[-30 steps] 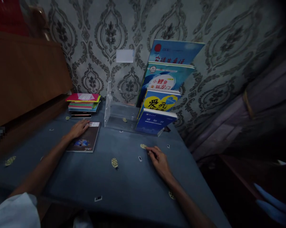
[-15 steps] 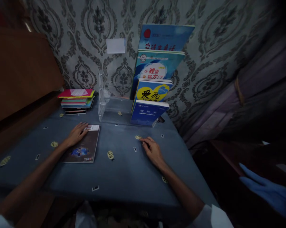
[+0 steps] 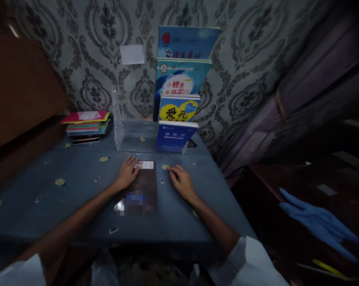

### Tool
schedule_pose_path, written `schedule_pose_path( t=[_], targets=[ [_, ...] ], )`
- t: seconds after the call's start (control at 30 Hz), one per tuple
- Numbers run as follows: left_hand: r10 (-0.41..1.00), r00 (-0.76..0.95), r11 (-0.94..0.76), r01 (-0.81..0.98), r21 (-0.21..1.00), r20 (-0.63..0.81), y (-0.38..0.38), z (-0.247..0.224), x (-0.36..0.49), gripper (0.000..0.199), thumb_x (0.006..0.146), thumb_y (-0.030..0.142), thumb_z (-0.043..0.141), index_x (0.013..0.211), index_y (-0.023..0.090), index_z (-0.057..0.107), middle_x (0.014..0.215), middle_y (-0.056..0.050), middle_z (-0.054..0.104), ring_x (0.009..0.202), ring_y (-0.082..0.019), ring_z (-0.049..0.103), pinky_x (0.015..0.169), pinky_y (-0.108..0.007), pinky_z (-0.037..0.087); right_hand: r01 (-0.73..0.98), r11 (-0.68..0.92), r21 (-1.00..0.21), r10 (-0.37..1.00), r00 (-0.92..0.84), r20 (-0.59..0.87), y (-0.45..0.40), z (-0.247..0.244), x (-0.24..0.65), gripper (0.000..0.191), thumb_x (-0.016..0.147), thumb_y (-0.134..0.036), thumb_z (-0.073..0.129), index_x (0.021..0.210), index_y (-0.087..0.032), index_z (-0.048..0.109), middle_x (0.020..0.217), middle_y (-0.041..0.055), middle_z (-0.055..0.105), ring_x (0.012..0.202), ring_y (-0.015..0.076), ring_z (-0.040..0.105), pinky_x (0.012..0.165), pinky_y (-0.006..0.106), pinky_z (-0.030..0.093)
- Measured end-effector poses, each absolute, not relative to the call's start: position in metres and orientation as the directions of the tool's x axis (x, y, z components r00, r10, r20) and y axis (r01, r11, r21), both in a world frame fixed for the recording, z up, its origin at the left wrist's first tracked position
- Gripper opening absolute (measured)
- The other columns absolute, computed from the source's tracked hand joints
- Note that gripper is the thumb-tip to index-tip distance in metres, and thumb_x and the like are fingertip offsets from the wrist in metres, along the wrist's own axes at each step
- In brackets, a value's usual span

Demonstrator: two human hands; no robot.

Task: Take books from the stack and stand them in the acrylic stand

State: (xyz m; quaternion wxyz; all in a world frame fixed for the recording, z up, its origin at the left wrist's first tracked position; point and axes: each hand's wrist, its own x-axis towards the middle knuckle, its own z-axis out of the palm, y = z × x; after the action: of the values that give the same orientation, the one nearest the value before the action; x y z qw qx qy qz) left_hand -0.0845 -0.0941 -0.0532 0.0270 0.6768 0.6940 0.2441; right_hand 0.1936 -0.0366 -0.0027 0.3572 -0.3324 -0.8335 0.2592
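Observation:
A dark, thin book [image 3: 146,182] lies flat on the cloth-covered table, with a pale label at its top edge and a bluish picture low on its cover. My left hand [image 3: 127,174] presses flat on its upper left part, fingers spread. To the book's right, my right hand [image 3: 181,182] rests on the cloth near a pineapple print, index finger stretched out and the others loosely bent, holding nothing. Behind both hands stands a clear acrylic rack [image 3: 119,123]. Upright at its right side are stepped books, a dark blue one [image 3: 176,137] in front.
A stack of colourful books [image 3: 86,126] sits at the back left of the table [image 3: 84,222]. Blue gloves [image 3: 319,218] lie on a dark surface to the right. A tied curtain [image 3: 274,115] hangs at the back right, and a white paper [image 3: 132,54] is on the wall.
The dark book has slid right across the table under my left hand, closer to my right hand. My right hand stays by the same pineapple print. The camera view has turned slightly right.

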Motion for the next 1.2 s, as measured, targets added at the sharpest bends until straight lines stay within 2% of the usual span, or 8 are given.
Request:
schedule_pose_path(
  t=[0.13,0.27,0.37,0.5,0.73,0.93,1.2],
  targets=[
    [0.958,-0.086,-0.034,0.913,0.407,0.274,-0.077,-0.047,-0.042,0.053,0.099,0.035,0.041,0.144,0.008,0.049,0.154,-0.019,0.045,0.150,-0.030,0.029,0.122,-0.052,0.027,0.336,0.669,-0.663,0.716,-0.530,0.454,-0.037,-0.004,0.195,0.028,0.093,-0.023,0.050,0.110,-0.021,0.072,0.099,0.0076,0.067,0.081,0.0202,0.061,0.077,0.035,0.053],
    [0.965,-0.014,-0.116,0.873,0.473,0.263,-0.077,-0.033,-0.030,0.053,0.096,0.032,0.043,0.147,0.014,0.046,0.156,-0.015,0.043,0.150,-0.028,0.031,0.122,-0.051,0.028,0.354,0.679,-0.643,0.711,-0.536,0.456,-0.035,-0.008,0.198,0.025,0.092,-0.023,0.053,0.110,-0.020,0.071,0.105,0.0092,0.066,0.096,0.0228,0.064,0.088,0.039,0.053],
    [0.962,0.027,-0.162,0.858,0.488,0.272,-0.090,-0.025,-0.039,0.053,0.098,0.035,0.041,0.147,0.015,0.046,0.158,-0.014,0.040,0.149,-0.026,0.034,0.122,-0.049,0.031,0.365,0.688,-0.628,0.703,-0.551,0.450,-0.034,-0.012,0.200,0.024,0.091,-0.021,0.055,0.110,-0.022,0.070,0.108,0.0081,0.066,0.101,0.0224,0.064,0.091,0.038,0.053],
    [0.953,0.034,-0.168,0.886,0.432,0.301,-0.112,-0.023,-0.053,0.054,0.101,0.041,0.037,0.146,0.014,0.045,0.158,-0.014,0.040,0.148,-0.025,0.037,0.123,-0.048,0.030,0.382,0.697,-0.607,0.697,-0.559,0.448,-0.035,-0.014,0.201,0.024,0.092,-0.020,0.055,0.112,-0.021,0.069,0.108,0.0085,0.066,0.102,0.0229,0.064,0.093,0.039,0.052],
    [0.950,0.103,-0.197,0.930,0.311,0.295,-0.112,-0.025,-0.055,0.053,0.101,0.040,0.036,0.144,0.011,0.046,0.155,-0.016,0.045,0.147,-0.026,0.037,0.122,-0.049,0.030,0.398,0.694,-0.601,0.701,-0.564,0.436,-0.038,-0.011,0.200,0.024,0.092,-0.018,0.055,0.111,-0.020,0.069,0.109,0.0096,0.067,0.104,0.0237,0.064,0.095,0.040,0.052],
    [0.957,0.194,-0.240,0.947,0.212,0.215,-0.095,-0.012,-0.035,0.052,0.102,0.040,0.039,0.145,0.011,0.047,0.154,-0.017,0.045,0.147,-0.028,0.037,0.122,-0.050,0.027,0.399,0.686,-0.609,0.709,-0.558,0.432,-0.037,-0.010,0.200,0.026,0.092,-0.019,0.054,0.113,-0.021,0.069,0.109,0.0094,0.069,0.103,0.0238,0.064,0.095,0.041,0.052],
    [0.932,0.326,-0.356,0.905,0.231,0.158,-0.074,-0.005,-0.008,0.052,0.103,0.039,0.036,0.149,0.016,0.043,0.158,-0.014,0.041,0.150,-0.024,0.031,0.122,-0.048,0.026,0.392,0.640,-0.661,0.752,-0.497,0.434,-0.035,-0.011,0.201,0.038,0.090,-0.017,0.051,0.126,-0.021,0.063,0.114,0.0092,0.072,0.107,0.0245,0.064,0.099,0.043,0.050]
  ],
)
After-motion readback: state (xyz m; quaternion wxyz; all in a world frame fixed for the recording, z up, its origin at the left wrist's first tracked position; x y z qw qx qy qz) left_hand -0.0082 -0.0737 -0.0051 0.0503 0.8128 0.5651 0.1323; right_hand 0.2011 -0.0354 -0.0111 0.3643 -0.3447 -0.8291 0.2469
